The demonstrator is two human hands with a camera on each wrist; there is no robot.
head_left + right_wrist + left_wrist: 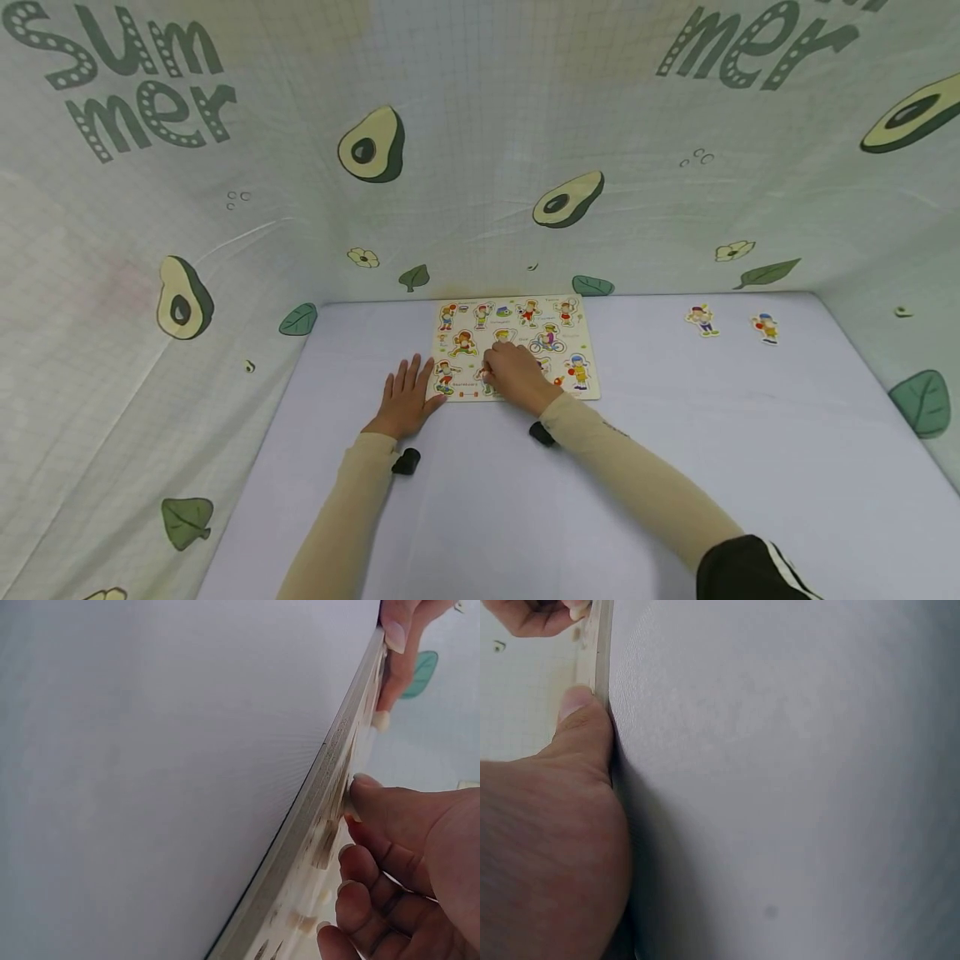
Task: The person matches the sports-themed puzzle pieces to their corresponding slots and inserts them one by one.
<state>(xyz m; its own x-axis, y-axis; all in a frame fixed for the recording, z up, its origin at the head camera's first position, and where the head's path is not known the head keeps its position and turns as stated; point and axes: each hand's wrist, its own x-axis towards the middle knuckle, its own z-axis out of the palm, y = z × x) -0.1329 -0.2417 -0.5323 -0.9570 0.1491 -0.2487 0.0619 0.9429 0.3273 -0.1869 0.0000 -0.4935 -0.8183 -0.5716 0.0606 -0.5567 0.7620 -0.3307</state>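
Observation:
A light wooden puzzle board (592, 367) printed with cartoon children playing sports lies at the back of the table. My left hand (407, 400) rests flat with spread fingers at the board's left edge; its thumb (581, 724) touches the near left corner. Over the lower middle of the board, my right hand (517, 379) has curled fingers, with the thumb and forefinger pinching a puzzle piece low against the board. That piece is mostly hidden by the fingers. In the right wrist view the thumb (375, 799) sits close to the board's surface.
Two loose puzzle pieces lie at the back right of the table: a child in purple and yellow (702, 320) and a child with a blue cap (766, 328). A white cloth (465, 167) with avocado and leaf prints hangs behind and beside the table (480, 517).

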